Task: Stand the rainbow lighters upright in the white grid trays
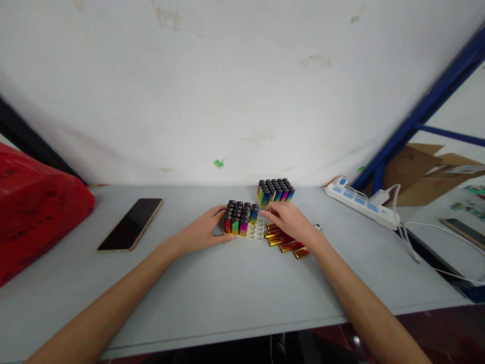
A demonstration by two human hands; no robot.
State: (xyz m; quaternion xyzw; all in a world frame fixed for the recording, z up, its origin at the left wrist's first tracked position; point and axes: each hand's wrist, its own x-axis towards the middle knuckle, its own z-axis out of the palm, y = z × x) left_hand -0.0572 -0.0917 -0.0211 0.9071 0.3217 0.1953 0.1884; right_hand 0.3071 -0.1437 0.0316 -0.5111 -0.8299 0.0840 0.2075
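A white tray holds several upright lighters with black tops, and its right part shows bare slots. My left hand grips the tray's left side, fingers behind and thumb in front. My right hand is over the tray's back right corner, its fingers bent close to the lighters there; what they hold, if anything, is too small to tell. Beneath my right hand, several gold and red lighters lie on the table, partly hidden. Behind it stands a second block of upright lighters.
A dark phone lies at the left of the grey table, beside a red bag. A white power strip with cables is at the right, near a blue frame and cardboard. A white wall stands behind.
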